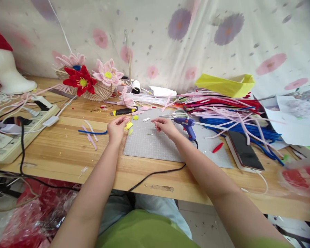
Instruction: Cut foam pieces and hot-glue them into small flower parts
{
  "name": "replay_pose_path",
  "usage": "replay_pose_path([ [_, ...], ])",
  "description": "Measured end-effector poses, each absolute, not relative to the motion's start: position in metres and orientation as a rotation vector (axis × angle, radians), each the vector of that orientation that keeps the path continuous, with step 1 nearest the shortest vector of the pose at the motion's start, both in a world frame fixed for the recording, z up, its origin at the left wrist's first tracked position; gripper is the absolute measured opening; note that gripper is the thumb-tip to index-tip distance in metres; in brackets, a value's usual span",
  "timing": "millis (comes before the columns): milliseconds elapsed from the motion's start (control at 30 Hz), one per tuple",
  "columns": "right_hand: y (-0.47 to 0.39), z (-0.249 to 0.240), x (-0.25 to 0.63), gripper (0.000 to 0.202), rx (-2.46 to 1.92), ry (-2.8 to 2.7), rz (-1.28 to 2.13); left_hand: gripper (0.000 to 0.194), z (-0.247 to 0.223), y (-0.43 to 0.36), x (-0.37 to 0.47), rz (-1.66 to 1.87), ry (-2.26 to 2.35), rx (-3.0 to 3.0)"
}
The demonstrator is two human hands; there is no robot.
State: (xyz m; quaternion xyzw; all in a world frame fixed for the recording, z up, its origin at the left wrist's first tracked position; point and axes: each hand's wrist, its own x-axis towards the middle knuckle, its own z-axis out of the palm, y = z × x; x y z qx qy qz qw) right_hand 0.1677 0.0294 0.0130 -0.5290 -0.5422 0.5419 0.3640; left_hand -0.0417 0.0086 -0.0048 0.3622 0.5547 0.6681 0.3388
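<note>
My left hand (pixel 116 128) is over the left edge of the grey cutting mat (pixel 155 146), its fingers pinched together beside a yellow piece (pixel 128 126); whatever they hold is too small to make out. My right hand (pixel 165 126) hovers above the mat with thumb and fingertips close together, and I cannot tell whether something thin is between them. Just right of it lies a blue glue gun (pixel 186 126). A small white piece (pixel 146 120) and a round yellow piece (pixel 135 117) rest between the hands. Behind them is a black and yellow cutter (pixel 123 111).
Red (pixel 80 81) and pink flowers (pixel 108 73) stand at the back left. A power strip (pixel 23 134) is at the left. Pipe cleaners (pixel 229 110), scissors (pixel 179 114) and a phone (pixel 245 151) lie to the right. A black cable (pixel 155 174) crosses the front.
</note>
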Motion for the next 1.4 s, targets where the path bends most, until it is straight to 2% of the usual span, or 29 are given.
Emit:
replay_pose_path([
  [300,0.026,0.001,0.181,0.012,-1.326,-1.649,1.195,0.024,-0.011,0.016,-0.064,1.737,1.505,1.053],
  [500,0.009,-0.014,0.181,0.010,-1.340,-1.616,1.055,0.022,-0.008,0.019,-0.068,1.738,1.484,1.230],
  [733,0.010,-0.018,0.189,0.021,-1.461,-1.554,0.988,0.014,-0.001,0.021,-0.068,1.834,1.404,1.129],
  [833,0.014,-0.022,0.194,0.021,-1.453,-1.591,0.849,0.011,-0.001,0.021,-0.069,1.844,1.375,1.090],
  [1000,0.016,-0.022,0.197,0.014,-1.496,-1.704,0.610,0.017,0.001,0.021,-0.071,1.772,1.403,1.035],
  [1400,0.006,-0.016,0.188,0.008,-1.595,-1.696,0.599,0.022,0.002,0.020,-0.077,1.829,1.539,1.197],
])
